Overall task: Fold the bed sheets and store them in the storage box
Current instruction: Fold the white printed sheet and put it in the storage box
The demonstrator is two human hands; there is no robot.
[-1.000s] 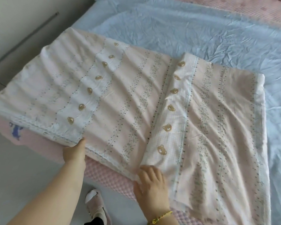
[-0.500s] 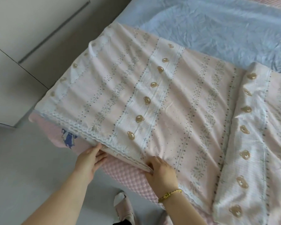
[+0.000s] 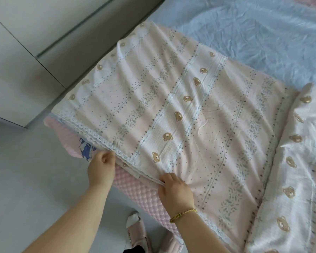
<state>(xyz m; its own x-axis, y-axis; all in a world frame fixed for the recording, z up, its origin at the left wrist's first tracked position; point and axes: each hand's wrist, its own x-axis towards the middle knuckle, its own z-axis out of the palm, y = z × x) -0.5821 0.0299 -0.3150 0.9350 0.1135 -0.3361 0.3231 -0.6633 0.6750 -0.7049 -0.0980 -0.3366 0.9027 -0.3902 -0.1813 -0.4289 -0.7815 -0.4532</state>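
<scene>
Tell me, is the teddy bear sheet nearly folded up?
Not yet. Done: the right part of the teddy bear sheet lies folded over. In hand: the left hand and right hand grip its lace edge at the near side of the bed. Left: more folds, then storing; no storage box shows.

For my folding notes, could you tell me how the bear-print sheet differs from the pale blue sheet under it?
The bear-print sheet is pink with bears and a lace hem; the pale blue sheet is plain. The bear-print sheet is layered, its edge gripped by the left hand and right hand; the pale blue sheet lies spread, crinkled. Both lie on the bed.
</scene>
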